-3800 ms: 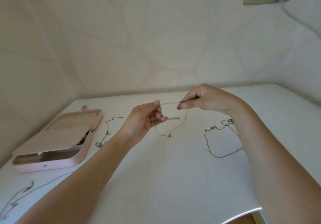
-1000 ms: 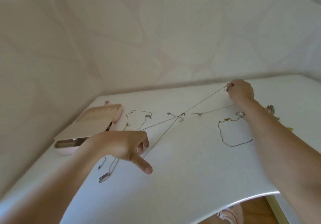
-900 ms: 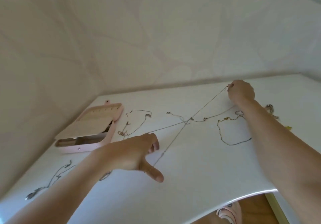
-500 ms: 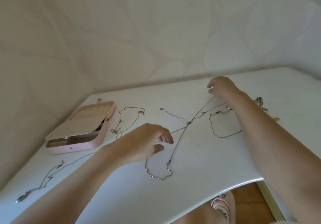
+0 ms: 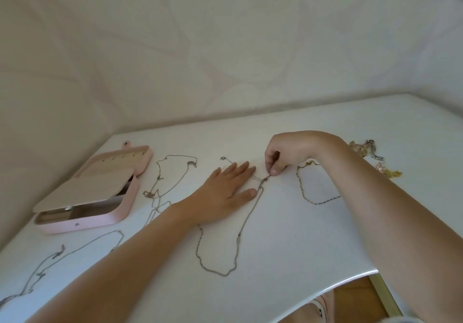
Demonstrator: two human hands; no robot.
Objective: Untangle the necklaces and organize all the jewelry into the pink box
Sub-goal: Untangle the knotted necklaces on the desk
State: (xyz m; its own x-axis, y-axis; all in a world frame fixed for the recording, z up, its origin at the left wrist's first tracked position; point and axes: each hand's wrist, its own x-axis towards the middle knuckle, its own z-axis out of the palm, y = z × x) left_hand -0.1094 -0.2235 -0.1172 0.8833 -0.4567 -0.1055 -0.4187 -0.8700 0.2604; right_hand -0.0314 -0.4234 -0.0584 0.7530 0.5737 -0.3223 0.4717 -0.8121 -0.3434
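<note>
While my left hand [image 5: 223, 192] lies flat on the white table [image 5: 288, 247], fingers straight and slightly spread and palm down, my right hand [image 5: 290, 151] is curled just beyond it. The right thumb and fingertips [image 5: 274, 171] pinch the far end of the silver necklace [image 5: 246, 218] at a small knot or clasp; I cannot tell which.

That pinch point sits just past my left fingertips, almost touching them. From there the necklace drops toward me as a long, narrow loop. Its long axis runs from far right to near left, and its rounded end lies close to the table's front edge. One side of the loop passes right by my left thumb tip, and the other disappears under the heel of my left hand. A much finer strand leads from the knot under my left fingers to a small pendant [image 5: 223, 158] beyond them.

The pink box [image 5: 120, 212] sits well to the left, open, with its lid laid back toward the wall. Between it and my left hand lies a thin chain [image 5: 175, 156]. A dark chain [image 5: 304, 193] curves beside and under my right forearm. A long chain [image 5: 82, 246] trails at near left. A heap of gold and silver jewellery [image 5: 370, 147] lies at the far right, behind my right wrist.
</note>
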